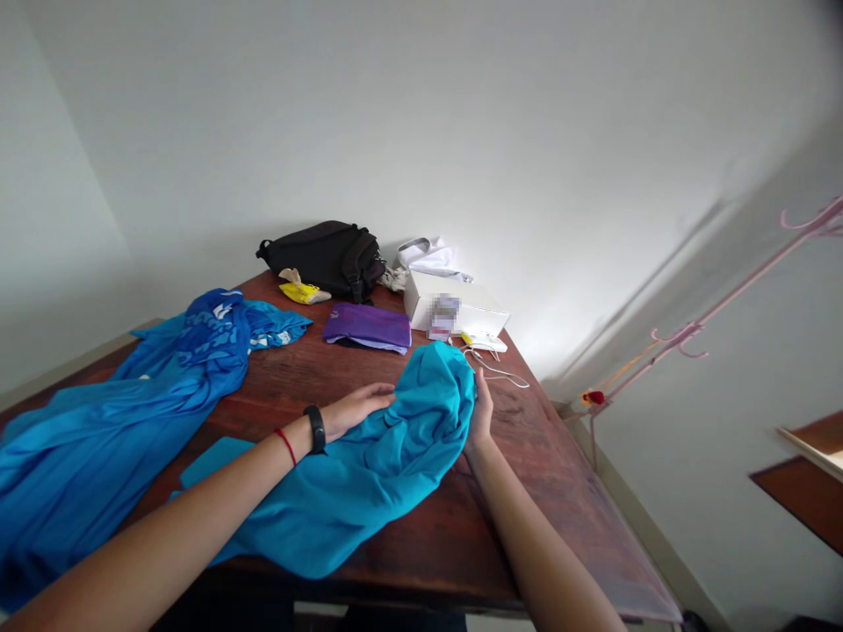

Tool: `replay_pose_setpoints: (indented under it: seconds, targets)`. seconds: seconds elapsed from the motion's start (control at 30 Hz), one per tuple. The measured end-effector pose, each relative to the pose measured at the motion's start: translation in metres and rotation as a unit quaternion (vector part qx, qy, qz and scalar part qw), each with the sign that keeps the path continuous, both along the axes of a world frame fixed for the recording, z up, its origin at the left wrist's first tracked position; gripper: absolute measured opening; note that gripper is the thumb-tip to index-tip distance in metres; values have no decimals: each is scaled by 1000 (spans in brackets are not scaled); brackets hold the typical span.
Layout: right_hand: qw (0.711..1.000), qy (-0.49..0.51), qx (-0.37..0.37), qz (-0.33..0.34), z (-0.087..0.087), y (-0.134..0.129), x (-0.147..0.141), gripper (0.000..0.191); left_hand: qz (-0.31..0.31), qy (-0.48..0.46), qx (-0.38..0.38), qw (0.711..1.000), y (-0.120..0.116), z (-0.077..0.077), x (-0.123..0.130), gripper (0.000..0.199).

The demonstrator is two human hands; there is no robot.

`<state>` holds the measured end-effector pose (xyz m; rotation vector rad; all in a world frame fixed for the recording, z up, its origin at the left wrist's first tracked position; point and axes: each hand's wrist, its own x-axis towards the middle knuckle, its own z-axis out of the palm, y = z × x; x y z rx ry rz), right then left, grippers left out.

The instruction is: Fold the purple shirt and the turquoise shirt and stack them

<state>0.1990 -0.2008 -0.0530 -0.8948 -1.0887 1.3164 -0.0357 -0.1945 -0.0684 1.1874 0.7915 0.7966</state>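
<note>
We use the purple cloth (367,326) as our mark. It lies flat and neatly folded on the brown desk (527,456). The blue-green cloth (414,412) is on our side of it and a bit to the right, still-looking but bunched up and full of wrinkles, so it is not flat or folded. The blue clothes (164,377), left of the purple cloth, lie in a loose, messy heap. Our left hand (359,409) reaches in from the left, with its back up and its fingers nearly straight, resting on the blue-green cloth. Its thumb is hidden, so we cannot tell if it pinches. Our right hand (481,411) stands up against the right side of that cloth, with its thumb side showing. Its other fingers are hidden, so we cannot tell how far open it is or how tightly it grips. Behind the purple cloth sits a black bag (322,254), and to its right is a white box (484,313).
</note>
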Motion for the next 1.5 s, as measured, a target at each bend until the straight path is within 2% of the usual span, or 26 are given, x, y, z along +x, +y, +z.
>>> replay_pose_setpoints:
  seconds: [0.1,0.27,0.4,0.5,0.6,0.67,0.7,0.77,0.83,0.97,1.17,1.27,1.37,1.5]
  targets:
    - [1000,16,-16,11,2,-1,2,77,-25,-32,-36,999,-5,10,-1,55]
    - [994,90,-59,-29,4,-1,4,57,25,-68,-46,996,-6,25,-2,34]
    - [989,110,-93,-41,6,-1,3,45,62,-97,-23,993,-3,28,-5,24]
    - [991,92,-98,-24,6,-2,3,45,88,-113,-8,990,-2,27,-6,23]
    - [997,19,-66,-20,1,2,4,51,116,-129,-12,985,-1,26,-7,28]
    - [993,-94,-34,-62,-7,6,5,52,143,-123,-8,982,1,26,-8,32]
    - [982,-163,-16,-96,-11,9,5,52,157,-115,-2,981,2,26,-8,33]
    - [942,-294,28,-163,-20,12,5,52,170,-97,11,981,3,26,-9,31]
    - [904,-378,79,-186,-25,13,3,47,160,-81,20,984,4,26,-8,28]
    - [872,-443,145,-147,-23,7,-2,35,128,-65,24,989,1,25,-7,26]
    - [865,-485,127,-23,-19,0,-8,37,90,-44,36,994,-3,24,-3,23]
    - [851,-505,141,3,-21,0,-7,32,87,-42,39,995,-4,24,-3,23]
    - [862,-484,149,-10,-23,2,-7,29,87,-46,39,994,-3,22,-3,24]
    - [916,-374,122,-78,-22,7,-4,30,107,-44,45,992,0,20,-5,24]
